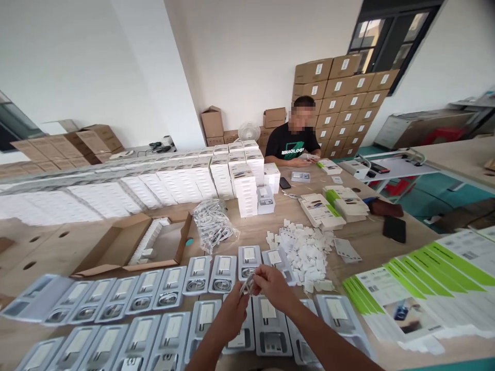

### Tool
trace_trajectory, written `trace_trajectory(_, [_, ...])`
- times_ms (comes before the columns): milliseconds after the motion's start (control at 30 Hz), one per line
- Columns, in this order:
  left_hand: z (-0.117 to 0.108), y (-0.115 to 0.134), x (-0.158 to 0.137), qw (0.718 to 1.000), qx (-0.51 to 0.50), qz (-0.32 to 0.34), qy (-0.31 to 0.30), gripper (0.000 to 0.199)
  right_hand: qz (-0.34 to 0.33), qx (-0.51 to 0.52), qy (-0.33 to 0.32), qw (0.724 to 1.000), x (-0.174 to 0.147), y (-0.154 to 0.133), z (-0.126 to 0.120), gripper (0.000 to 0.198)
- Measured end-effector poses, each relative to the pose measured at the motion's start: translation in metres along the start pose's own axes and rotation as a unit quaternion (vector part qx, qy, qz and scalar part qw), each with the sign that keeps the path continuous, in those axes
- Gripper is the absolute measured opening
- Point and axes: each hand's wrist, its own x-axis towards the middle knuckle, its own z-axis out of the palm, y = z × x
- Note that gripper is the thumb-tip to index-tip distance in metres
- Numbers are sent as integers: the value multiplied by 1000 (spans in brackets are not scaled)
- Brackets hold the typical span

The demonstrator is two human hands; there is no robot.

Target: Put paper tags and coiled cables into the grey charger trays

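L to R: open cardboard box (pixel 131 246) is sitting w/ white chargers stacked inside. Rows of plastic trays (pixel 116 301) are lying across the table front, most showing a charger block & coiled cable; a few near ones look part-filled. Left hand (pixel 232 314) & right hand (pixel 275 286) are meeting over the trays, fingers pinched closed on a coiled white cable (pixel 247 284). Step looks like seating cables into trays; next move prob. needs lowering the coil into a free slot.
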Motion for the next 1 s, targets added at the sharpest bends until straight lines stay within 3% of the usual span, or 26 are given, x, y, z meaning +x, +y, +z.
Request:
trace_trajectory(100, [5, 2, 3, 997, -64, -1, -40, 24, 56, 86, -11, 995, -9, 9, 4, 25])
trace_trajectory(167, [8, 3, 3, 993, -96, 14, -64, 22, 51, 60, -3, 997, -17, 9, 4, 28])
trace_trajectory(267, [10, 4, 1, 989, -134, 8, -67, 18, -48, -122, 81, 988, -26, 2, 3, 23])
trace_trajectory(300, [9, 4, -1, 990, -130, 2, -58, 17, -90, -188, 122, 970, -28, -2, 1, 24])
trace_trajectory(367, [4, 6, -5, 996, -76, 7, -35, 16, -157, -287, 169, 930, -28, -9, -4, 44])
trace_trajectory(400, [1, 9, -9, 999, -24, 25, -24, 17, -180, -320, 160, 916, -28, -13, -9, 54])
trace_trajectory(467, [-6, 15, -16, 992, 95, 83, -3, 17, -200, -350, 66, 913, -28, -20, -20, 58])
trace_trajectory(533, [-11, 21, -22, 974, 181, 135, 12, 20, -173, -325, -70, 927, -29, -24, -30, 44])
trace_trajectory(600, [-12, 24, -25, 966, 205, 159, 18, 29, -121, -271, -139, 945, -31, -24, -35, 30])
trace_trajectory(667, [-12, 22, -26, 974, 177, 139, 12, 37, -87, -237, -118, 961, -33, -20, -32, 25])
trace_trajectory(800, [-13, 7, -21, 999, -6, -26, -47, 32, -103, -225, -56, 967, -34, -7, -16, 27])
trace_trajectory(900, [-17, -6, -17, 987, -92, -72, -106, 34, -143, -280, -61, 947, -30, -2, -8, 26])
trace_trajectory(1000, [-22, -14, -14, 994, -36, -54, -88, 30, -154, -392, -55, 905, -26, -6, -3, 23])
